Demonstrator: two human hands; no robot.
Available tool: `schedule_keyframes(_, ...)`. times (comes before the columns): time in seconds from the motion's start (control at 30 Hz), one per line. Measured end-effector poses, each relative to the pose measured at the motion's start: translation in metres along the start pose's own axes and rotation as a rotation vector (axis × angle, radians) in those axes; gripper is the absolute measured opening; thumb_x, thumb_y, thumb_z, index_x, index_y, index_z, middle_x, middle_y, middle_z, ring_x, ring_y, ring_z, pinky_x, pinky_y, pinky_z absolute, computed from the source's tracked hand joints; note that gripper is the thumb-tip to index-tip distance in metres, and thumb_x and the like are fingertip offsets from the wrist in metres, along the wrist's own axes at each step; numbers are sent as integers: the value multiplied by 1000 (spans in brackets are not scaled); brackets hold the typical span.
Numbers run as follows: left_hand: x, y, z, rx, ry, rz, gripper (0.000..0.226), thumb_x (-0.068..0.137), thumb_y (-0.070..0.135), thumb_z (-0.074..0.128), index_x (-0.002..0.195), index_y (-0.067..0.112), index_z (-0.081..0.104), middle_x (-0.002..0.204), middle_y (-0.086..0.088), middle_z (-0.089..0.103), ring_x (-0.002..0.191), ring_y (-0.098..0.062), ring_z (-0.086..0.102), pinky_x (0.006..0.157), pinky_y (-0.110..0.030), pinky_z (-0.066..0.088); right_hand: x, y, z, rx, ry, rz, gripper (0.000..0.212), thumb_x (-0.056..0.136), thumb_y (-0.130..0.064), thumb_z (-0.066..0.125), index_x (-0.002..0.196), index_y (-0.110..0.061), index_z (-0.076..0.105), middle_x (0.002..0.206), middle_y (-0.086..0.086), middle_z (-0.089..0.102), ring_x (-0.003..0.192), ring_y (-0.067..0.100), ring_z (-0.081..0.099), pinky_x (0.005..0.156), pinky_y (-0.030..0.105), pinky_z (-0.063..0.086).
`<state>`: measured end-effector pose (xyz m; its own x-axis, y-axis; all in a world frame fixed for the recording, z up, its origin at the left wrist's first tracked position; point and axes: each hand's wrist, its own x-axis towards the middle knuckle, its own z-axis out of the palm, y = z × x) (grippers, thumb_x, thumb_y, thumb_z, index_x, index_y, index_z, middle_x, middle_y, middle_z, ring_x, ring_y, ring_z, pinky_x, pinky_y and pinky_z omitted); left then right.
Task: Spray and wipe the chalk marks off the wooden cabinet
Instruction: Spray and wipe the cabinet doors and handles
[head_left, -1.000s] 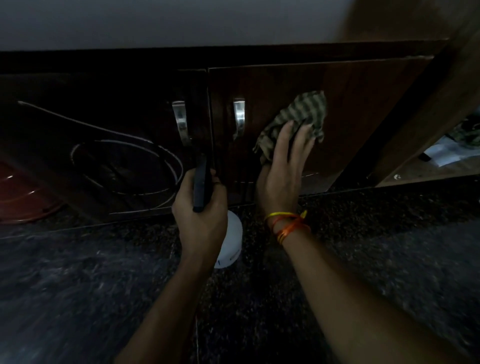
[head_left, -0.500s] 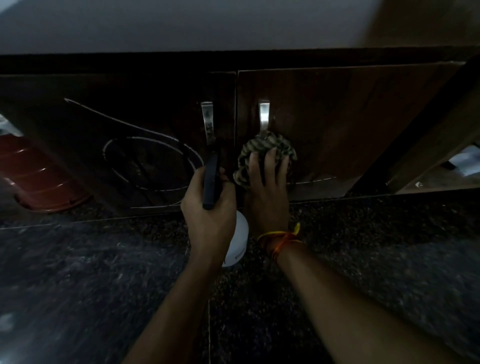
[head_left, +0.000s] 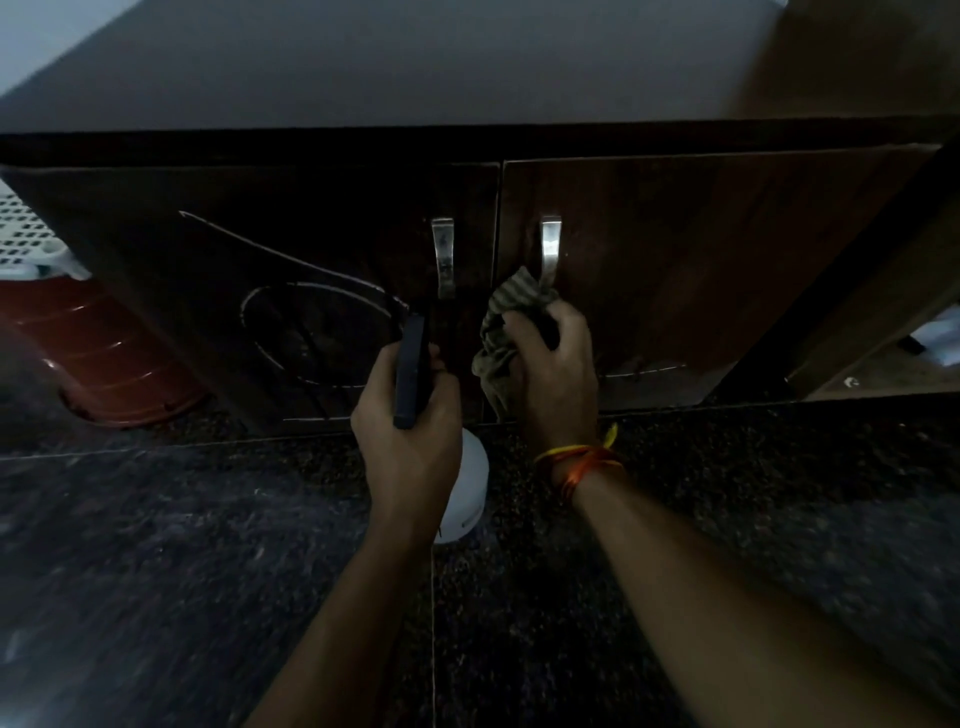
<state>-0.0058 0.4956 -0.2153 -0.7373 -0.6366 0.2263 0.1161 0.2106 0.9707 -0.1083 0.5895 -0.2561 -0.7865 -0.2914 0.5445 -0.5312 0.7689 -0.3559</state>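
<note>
One wooden cabinet (head_left: 701, 249) stands on a dark speckled stone floor (head_left: 156, 571). It has two doors, each fitted with one metal handle: left handle (head_left: 443, 257), right handle (head_left: 549, 249), both near the centre seam.

Chalk marks, counted by door:
- Left door: one long slanted line (head_left: 270, 249) running from 10 o'clock toward the centre, one oval (head_left: 311, 338) below it, and one short line along the bottom edge at 6 o'clock of the oval.
- Right door: one short faint line (head_left: 644, 370) near the bottom edge, at 3 o'clock of the right hand.

Two bare hands are in view.
- Left hand (head_left: 410, 441): closed around one spray bottle (head_left: 465, 488). The white body shows below the hand at 5 o'clock; the dark spray head (head_left: 412, 374) projects upward at 12 o'clock toward the left door.
- Right hand (head_left: 558, 379): fingers curled shut, gripping one striped cloth (head_left: 506, 332). The cloth is bunched against the right door, its top edge just below the right handle. Orange and yellow threads (head_left: 579, 460) circle the wrist.

At 9 o'clock of the cabinet lie one reddish-brown tub (head_left: 114, 364) and one white perforated basket (head_left: 26, 239), both partly cut off by the frame edge.
</note>
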Motion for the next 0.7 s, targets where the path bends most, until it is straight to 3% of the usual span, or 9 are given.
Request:
schedule_keyframes(0.07, 2, -2, -2, 14, 9, 4, 22, 96, 10, 54, 88, 31, 55, 70, -13, 48, 64, -43, 44, 58, -48, 41, 1, -9, -2, 73, 100, 10, 35, 86, -17, 65, 120, -13, 59, 122, 17, 55, 111, 32, 56, 92, 40, 51)
schedule_keyframes(0.13, 3, -4, -4, 24, 12, 8, 17, 95, 8, 54, 85, 23, 54, 67, -9, 46, 60, -35, 42, 57, -42, 39, -1, -15, -2, 59, 177, -39, 40, 82, -2, 67, 121, -6, 60, 118, 24, 54, 107, 37, 59, 85, 38, 52)
schedule_keyframes(0.3, 4, -4, -9, 38, 25, 17, 16, 96, 7, 52, 84, 17, 52, 66, -12, 44, 60, -38, 40, 54, -32, 37, 5, -36, -11, 172, 204, 27, 44, 84, -5, 57, 128, -2, 55, 117, 24, 53, 98, 35, 61, 77, 34, 55)
schedule_keyframes(0.47, 6, -4, -12, 16, 20, 30, 6, 97, 9, 52, 94, 13, 56, 74, -19, 48, 65, -42, 41, 57, -48, 38, 19, -56, -27, 166, 232, 43, 49, 77, -3, 70, 124, 0, 57, 113, 20, 56, 91, 28, 63, 72, 29, 54)
schedule_keyframes(0.57, 7, -5, -13, 16, 35, 24, 9, 97, 10, 53, 99, 18, 57, 75, -19, 49, 66, -41, 43, 59, -49, 38, 19, -54, -25, 103, 222, 13, 50, 79, -4, 69, 127, -1, 55, 118, 20, 55, 97, 29, 62, 72, 29, 53)
schedule_keyframes(0.7, 6, -1, -13, -25, 31, 18, 8, 97, 9, 53, 97, 15, 58, 73, -22, 49, 64, -43, 43, 56, -42, 38, 8, -41, -8, -48, 163, -19, 43, 86, 0, 49, 128, -1, 54, 119, 20, 58, 96, 32, 60, 65, 33, 55)
